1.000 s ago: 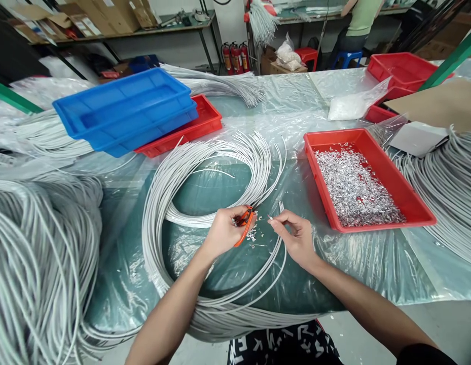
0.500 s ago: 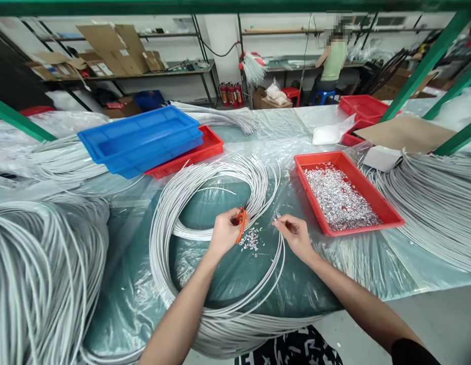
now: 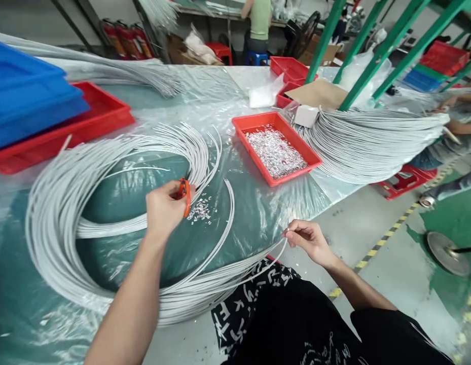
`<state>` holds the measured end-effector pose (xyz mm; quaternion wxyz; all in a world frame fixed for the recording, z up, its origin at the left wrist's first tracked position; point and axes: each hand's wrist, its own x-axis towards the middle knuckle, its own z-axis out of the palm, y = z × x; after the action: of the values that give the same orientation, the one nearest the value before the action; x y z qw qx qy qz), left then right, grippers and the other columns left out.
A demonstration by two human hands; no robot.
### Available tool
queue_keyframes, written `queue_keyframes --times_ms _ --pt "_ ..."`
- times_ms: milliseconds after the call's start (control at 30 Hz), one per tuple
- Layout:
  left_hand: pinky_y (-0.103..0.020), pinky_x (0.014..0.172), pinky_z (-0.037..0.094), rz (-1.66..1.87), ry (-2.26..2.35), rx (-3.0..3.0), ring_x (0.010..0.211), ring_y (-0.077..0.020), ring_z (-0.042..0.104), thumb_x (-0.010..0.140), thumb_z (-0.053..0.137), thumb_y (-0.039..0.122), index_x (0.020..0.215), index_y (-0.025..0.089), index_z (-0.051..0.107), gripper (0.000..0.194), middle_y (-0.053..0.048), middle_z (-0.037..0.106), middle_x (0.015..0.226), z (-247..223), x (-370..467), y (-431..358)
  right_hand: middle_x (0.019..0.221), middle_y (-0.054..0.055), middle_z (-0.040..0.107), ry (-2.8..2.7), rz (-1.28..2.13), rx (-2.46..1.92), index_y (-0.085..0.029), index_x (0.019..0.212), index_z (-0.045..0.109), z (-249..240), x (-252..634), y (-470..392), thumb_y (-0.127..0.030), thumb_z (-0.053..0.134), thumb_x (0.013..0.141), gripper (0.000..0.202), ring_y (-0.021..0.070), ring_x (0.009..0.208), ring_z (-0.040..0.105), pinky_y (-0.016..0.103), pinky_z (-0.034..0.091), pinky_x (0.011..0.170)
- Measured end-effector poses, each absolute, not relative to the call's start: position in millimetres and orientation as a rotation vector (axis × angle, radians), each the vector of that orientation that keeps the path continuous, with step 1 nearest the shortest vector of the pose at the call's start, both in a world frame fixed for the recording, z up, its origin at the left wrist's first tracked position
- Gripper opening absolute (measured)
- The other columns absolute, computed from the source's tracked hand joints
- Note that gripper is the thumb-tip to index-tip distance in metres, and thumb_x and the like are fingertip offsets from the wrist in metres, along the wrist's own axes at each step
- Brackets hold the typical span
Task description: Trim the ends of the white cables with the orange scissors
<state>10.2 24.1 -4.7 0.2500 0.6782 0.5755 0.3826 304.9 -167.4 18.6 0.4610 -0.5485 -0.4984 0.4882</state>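
The step in hand, as judged, was handling one white cable end. The right hand (image 3: 305, 241) had thumb and forefinger pinched narrow on the cable (image 3: 283, 249), its end at the fingertips and its length running leftward from them into the lower bundle (image 3: 205, 294). The left hand (image 3: 167, 210) was curled round an orange-handled tool (image 3: 187, 198); whether the tool's tips were parted could not be told. Just beside the left fingers, shiny bits (image 3: 200, 210) lay scattered on the plastic-covered table (image 3: 254, 218); beyond the right fingers stood a red tray (image 3: 300, 142) holding many more. Tool and cable end were well apart, so working one on the other would call for bringing them together with a steady pinch.
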Motion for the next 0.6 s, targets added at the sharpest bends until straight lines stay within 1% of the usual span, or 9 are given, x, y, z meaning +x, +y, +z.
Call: queue_keyframes --times_ms 67,133,267,333,367,433,500,533,600 --pt "-0.021 0.055 0.035 1.012 1.591 1.869 0.057 -0.0086 0.043 0.078 0.066 0.035 0.074 0.01 0.064 0.025 0.002 0.054 0.061 -3 12 22 0.06 -0.001 0.058 -1.274 1.229 -1.413 -0.018 0.07 0.063 18 316 -179 -0.045 0.07 0.085 0.032 0.0146 0.062 0.057 0.029 0.045 0.065" --pt "-0.021 0.054 0.034 0.998 1.597 1.885 0.055 -0.0084 0.042 0.079 0.065 0.035 0.071 0.01 0.063 0.026 0.002 0.052 0.059 -2 13 21 0.061 0.0 0.059 -1.305 1.286 -1.5 -0.018 0.066 0.062 11 327 -187 -0.046 0.067 0.086 0.035 0.0142 0.062 0.056 0.028 0.044 0.064" --pt "-0.023 0.053 0.035 1.013 1.596 1.895 0.053 -0.0099 0.042 0.074 0.067 0.037 0.067 0.013 0.062 0.025 0.002 0.052 0.057 -4 15 21 0.056 0.0 0.057 -1.149 1.591 -1.55 -0.015 0.06 0.062 -30 332 -197 -0.052 0.069 0.082 0.043 0.0116 0.054 0.052 0.028 0.044 0.059" --pt "-0.024 0.054 0.036 1.025 1.596 1.893 0.053 -0.0107 0.044 0.073 0.067 0.037 0.067 0.014 0.063 0.024 0.002 0.054 0.057 -5 14 23 0.054 -0.001 0.056 -0.894 1.641 -1.594 -0.013 0.071 0.067 -55 326 -199 -0.054 0.071 0.08 0.042 0.01 0.05 0.05 0.026 0.044 0.055" --pt "-0.024 0.054 0.036 1.03 1.596 1.895 0.053 -0.0109 0.044 0.073 0.067 0.037 0.067 0.014 0.064 0.023 0.001 0.054 0.057 -6 14 23 0.058 0.0 0.059 -0.773 1.639 -1.609 -0.012 0.08 0.069 -65 322 -199 -0.055 0.07 0.08 0.043 0.0099 0.05 0.05 0.026 0.045 0.053" --pt "-0.024 0.055 0.036 1.034 1.595 1.902 0.053 -0.0112 0.044 0.073 0.065 0.037 0.068 0.014 0.064 0.023 0.001 0.055 0.057 -6 13 24 0.072 0.006 0.068 -0.658 1.63 -1.639 -0.011 0.093 0.071 -78 317 -199 -0.057 0.066 0.082 0.048 0.0121 0.055 0.057 0.027 0.048 0.054" --pt "-0.023 0.055 0.036 1.031 1.59 1.92 0.054 -0.0114 0.044 0.074 0.064 0.038 0.067 0.014 0.063 0.025 0.001 0.054 0.057 -6 13 24 0.078 0.011 0.073 -0.793 1.628 -1.698 -0.011 0.094 0.072 -76 316 -199 -0.058 0.062 0.084 0.049 0.0146 0.06 0.062 0.027 0.05 0.055" --pt "-0.023 0.055 0.035 1.025 1.588 1.93 0.054 -0.0114 0.044 0.075 0.063 0.039 0.067 0.014 0.063 0.026 0.001 0.053 0.057 -7 12 24 0.075 0.01 0.073 -0.944 1.643 -1.722 -0.011 0.09 0.073 -71 317 -198 -0.058 0.06 0.086 0.048 0.015 0.06 0.063 0.027 0.05 0.055" --pt "-0.023 0.055 0.035 1.013 1.584 1.95 0.054 -0.0113 0.043 0.076 0.061 0.04 0.067 0.014 0.062 0.028 0.001 0.053 0.057 -7 12 25 0.063 0.006 0.07 -1.302 1.722 -1.69 -0.013 0.08 0.074 -53 317 -195 -0.056 0.056 0.089 0.048 0.0138 0.054 0.06 0.025 0.048 0.054"
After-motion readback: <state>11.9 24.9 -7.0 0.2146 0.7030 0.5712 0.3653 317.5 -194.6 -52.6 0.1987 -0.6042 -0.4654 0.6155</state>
